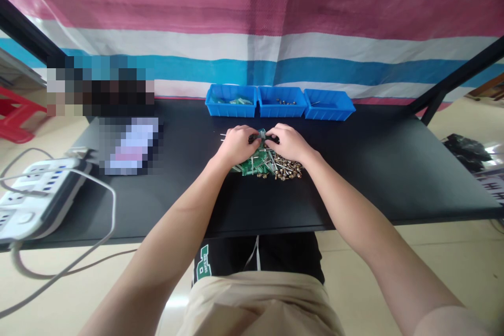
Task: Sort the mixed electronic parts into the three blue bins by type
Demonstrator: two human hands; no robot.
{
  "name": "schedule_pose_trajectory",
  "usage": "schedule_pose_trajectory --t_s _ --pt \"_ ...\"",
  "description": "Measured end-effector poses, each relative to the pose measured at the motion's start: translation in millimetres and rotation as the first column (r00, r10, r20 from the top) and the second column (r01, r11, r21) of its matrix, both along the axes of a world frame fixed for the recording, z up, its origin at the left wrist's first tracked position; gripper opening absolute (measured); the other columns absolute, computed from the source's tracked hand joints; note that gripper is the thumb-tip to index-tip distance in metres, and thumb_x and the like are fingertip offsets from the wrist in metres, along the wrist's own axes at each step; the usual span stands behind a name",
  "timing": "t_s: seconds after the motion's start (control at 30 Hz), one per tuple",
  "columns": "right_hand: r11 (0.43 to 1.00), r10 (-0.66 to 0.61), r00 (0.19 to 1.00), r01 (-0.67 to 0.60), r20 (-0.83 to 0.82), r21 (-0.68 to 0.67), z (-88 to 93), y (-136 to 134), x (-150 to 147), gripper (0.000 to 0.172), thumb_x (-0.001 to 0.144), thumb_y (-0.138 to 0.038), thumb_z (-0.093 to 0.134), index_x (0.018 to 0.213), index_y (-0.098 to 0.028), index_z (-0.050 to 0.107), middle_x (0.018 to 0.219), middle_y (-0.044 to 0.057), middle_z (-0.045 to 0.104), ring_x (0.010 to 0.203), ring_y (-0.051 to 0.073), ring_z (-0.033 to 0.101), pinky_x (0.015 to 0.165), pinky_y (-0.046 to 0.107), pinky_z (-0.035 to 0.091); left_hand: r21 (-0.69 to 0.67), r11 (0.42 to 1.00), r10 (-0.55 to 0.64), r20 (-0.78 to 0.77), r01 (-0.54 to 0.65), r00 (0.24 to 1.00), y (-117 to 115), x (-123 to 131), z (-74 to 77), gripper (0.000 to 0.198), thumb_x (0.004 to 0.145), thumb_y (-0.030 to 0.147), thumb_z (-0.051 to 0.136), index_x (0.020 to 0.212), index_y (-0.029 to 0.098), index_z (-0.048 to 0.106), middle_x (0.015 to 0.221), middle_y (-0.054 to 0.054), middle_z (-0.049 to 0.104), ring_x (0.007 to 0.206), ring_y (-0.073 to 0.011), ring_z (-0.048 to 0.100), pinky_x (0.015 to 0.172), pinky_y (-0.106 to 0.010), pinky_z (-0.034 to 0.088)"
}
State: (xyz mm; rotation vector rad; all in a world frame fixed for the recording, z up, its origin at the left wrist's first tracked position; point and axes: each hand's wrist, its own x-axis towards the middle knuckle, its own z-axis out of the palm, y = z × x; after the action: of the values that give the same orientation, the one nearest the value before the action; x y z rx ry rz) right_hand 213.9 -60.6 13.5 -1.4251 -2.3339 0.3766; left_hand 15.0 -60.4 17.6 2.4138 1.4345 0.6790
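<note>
Two hands meet over a heap of small green circuit boards (252, 164) and brass-coloured metal parts (286, 170) on the black tabletop (374, 168). Left hand (237, 143) and right hand (289, 142) pinch one small green piece (261, 134) between curled fingertips. Three blue plastic bins (280, 103) behind hold few parts; most of the heap remains.

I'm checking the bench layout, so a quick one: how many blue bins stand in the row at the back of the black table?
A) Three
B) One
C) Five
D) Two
A: three blue bins stand side by side along the back edge of the black table, beyond the left hand and right hand, which meet over a pile of small parts.
</note>
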Motion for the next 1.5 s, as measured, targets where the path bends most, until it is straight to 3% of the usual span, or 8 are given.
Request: schedule_pose_trajectory --t_s 0.17,0.5,0.87,1.0,1.1,1.23,1.37,1.5 --pt "0.998 -0.056 0.998 0.056 0.000 -0.027 3.7 -2.9 -3.8 0.014 0.089 -0.027 0.064 0.095 -0.017 0.071 0.100 0.008 0.068 0.092 0.022 0.063 0.080 0.032 0.045 0.012 1.000 -0.003 0.004 0.003 1.000 0.1 -0.2 -0.6 0.023 0.087 0.027 0.059 0.101 0.018 0.075 0.107 -0.010 0.075 0.103 -0.0283 0.069 0.093 -0.042 0.053" --pt "1.000 0.012 0.999 -0.013 0.037 0.012 5.3 -4.6 -2.5 0.012 0.093 -0.023 0.060 0.097 -0.016 0.069 0.093 0.007 0.065 0.081 0.018 0.057 0.073 0.030 0.039 0.003 1.000 0.001 -0.004 -0.001 1.000 0.0 -0.1 -0.5 0.024 0.088 0.029 0.058 0.102 0.019 0.075 0.108 -0.010 0.075 0.105 -0.0275 0.068 0.094 -0.041 0.053" --pt "0.999 0.037 0.991 -0.035 -0.132 0.018 2.6 0.6 -3.3 0.013 0.093 -0.022 0.061 0.086 -0.016 0.070 0.078 0.005 0.069 0.070 0.016 0.058 0.069 0.028 0.038 -0.020 1.000 -0.001 -0.008 0.000 1.000 -1.4 -0.3 2.2 0.027 0.088 0.030 0.055 0.104 0.018 0.074 0.108 -0.011 0.074 0.104 -0.0277 0.068 0.094 -0.042 0.052" --pt "0.998 0.002 0.973 0.013 -0.229 0.068 3.2 1.0 -2.6 0.020 0.095 -0.029 0.057 0.083 -0.017 0.069 0.079 0.005 0.071 0.069 0.016 0.060 0.069 0.028 0.039 0.007 1.000 0.016 0.003 -0.016 1.000 -1.2 0.1 1.6 0.025 0.088 0.030 0.058 0.104 0.019 0.073 0.108 -0.010 0.074 0.102 -0.0272 0.068 0.093 -0.041 0.052" --pt "0.992 -0.039 0.953 0.073 -0.300 0.104 3.7 -0.4 -2.8 0.032 0.096 -0.044 0.055 0.082 -0.018 0.067 0.069 0.002 0.067 0.062 0.015 0.056 0.066 0.028 0.038 0.065 0.997 0.027 0.066 -0.031 0.997 -3.5 1.4 4.1 0.024 0.089 0.031 0.058 0.104 0.019 0.073 0.108 -0.011 0.074 0.102 -0.0279 0.067 0.093 -0.044 0.051" --pt "0.991 -0.093 0.931 0.121 -0.353 0.058 7.6 -4.7 -6.0 0.057 0.096 -0.068 0.039 0.081 -0.019 0.064 0.056 0.000 0.057 0.055 0.014 0.050 0.061 0.028 0.035 0.177 0.982 -0.086 0.138 0.061 0.987 -10.3 5.3 9.2 0.023 0.091 0.032 0.056 0.104 0.020 0.071 0.106 -0.009 0.074 0.103 -0.0252 0.067 0.095 -0.042 0.048" --pt "0.993 -0.102 0.934 0.118 -0.343 0.028 11.9 -9.4 -9.7 0.075 0.094 -0.079 0.017 0.082 -0.020 0.062 0.074 0.007 0.066 0.076 0.021 0.062 0.068 0.030 0.040 0.227 0.955 -0.224 0.134 0.190 0.965 -16.3 10.1 11.7 0.024 0.092 0.034 0.057 0.107 0.019 0.070 0.103 -0.009 0.073 0.101 -0.0241 0.066 0.094 -0.041 0.046" --pt "0.997 -0.075 0.928 0.069 -0.365 -0.031 11.7 -13.2 -11.9 0.087 0.088 -0.086 0.009 0.108 -0.019 0.063 0.094 0.010 0.070 0.090 0.025 0.065 0.077 0.034 0.044 0.233 0.940 -0.284 0.130 0.249 0.950 -19.0 12.5 12.2 0.022 0.092 0.030 0.053 0.100 0.019 0.070 0.097 -0.008 0.072 0.096 -0.0227 0.065 0.091 -0.040 0.046"
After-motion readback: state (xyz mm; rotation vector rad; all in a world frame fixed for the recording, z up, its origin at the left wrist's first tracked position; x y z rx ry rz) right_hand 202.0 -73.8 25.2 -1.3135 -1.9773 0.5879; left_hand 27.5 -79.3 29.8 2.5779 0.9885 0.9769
